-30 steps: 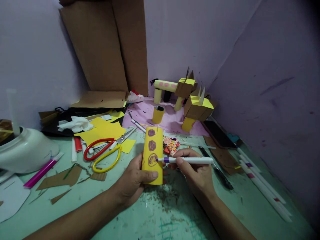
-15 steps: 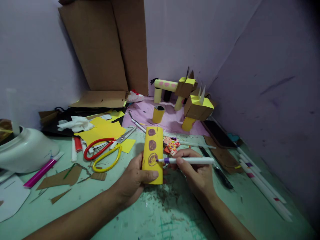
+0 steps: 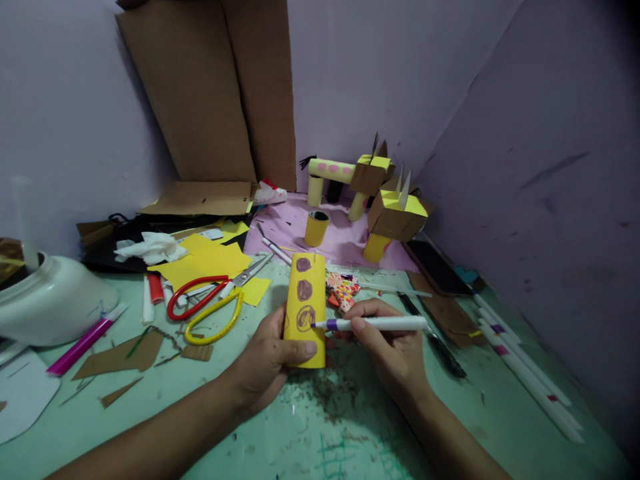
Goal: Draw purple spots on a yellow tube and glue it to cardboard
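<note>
A yellow tube [image 3: 306, 303] with purple spots down its face stands near upright above the table, with my left hand [image 3: 273, 360] closed around its lower part, thumb across the front. Two upper spots are filled with purple; the third is partly filled. My right hand [image 3: 393, 340] pinches a white marker [image 3: 390, 323], which lies nearly level, its purple tip at the right side of the third spot. Behind the tube, a short yellow tube [image 3: 316, 229] stands on a pink sheet [image 3: 280, 213].
Left of the hands lie scissors [image 3: 215, 307], yellow paper [image 3: 200, 263] and cardboard scraps [image 3: 125, 353]. Two cardboard-and-tube figures [image 3: 397, 217] stand at the back. A black cutter [image 3: 435, 340] and several markers [image 3: 525, 373] lie right. A white pot [image 3: 60, 300] is far left.
The marker tip has shifted slightly down and left on the third spot, and a little more purple shows there. My left hand holds the tube almost unmoved.
</note>
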A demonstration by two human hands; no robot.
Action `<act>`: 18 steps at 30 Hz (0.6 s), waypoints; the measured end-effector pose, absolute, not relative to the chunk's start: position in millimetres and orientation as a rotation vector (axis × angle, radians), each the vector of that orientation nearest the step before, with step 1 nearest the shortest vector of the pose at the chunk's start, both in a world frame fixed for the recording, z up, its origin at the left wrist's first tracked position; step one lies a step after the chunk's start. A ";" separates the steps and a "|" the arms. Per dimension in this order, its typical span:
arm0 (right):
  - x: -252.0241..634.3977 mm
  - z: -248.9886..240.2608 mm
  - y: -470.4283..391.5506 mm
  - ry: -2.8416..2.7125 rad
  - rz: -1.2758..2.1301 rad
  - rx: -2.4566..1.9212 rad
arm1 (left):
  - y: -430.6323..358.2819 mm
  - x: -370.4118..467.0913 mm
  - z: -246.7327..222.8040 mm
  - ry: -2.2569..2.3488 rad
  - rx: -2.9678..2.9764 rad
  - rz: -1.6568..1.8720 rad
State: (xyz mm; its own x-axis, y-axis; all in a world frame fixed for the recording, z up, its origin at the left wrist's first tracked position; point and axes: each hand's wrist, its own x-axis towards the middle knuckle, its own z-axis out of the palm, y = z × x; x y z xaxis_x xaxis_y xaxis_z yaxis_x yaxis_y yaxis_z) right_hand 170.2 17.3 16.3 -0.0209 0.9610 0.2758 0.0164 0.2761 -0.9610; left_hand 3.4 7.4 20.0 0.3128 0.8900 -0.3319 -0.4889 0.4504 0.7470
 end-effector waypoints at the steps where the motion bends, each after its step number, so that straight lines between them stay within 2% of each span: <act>1: 169.1 16.9 16.2 -1.348 1.001 -1.013 | 7.3 3.6 19.9 0.807 0.586 0.978; 18: 168.1 17.1 15.7 -1.313 0.991 -1.026 | 5.8 4.4 20.8 0.784 0.575 0.976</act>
State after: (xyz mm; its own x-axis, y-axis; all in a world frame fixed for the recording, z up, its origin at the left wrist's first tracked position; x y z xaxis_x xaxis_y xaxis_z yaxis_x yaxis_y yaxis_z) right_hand 168.1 15.7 17.1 0.0214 0.9644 0.2638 0.0103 0.2636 -0.9646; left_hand 4.4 5.8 20.8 0.3327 0.8873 -0.3194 -0.5034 0.4535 0.7354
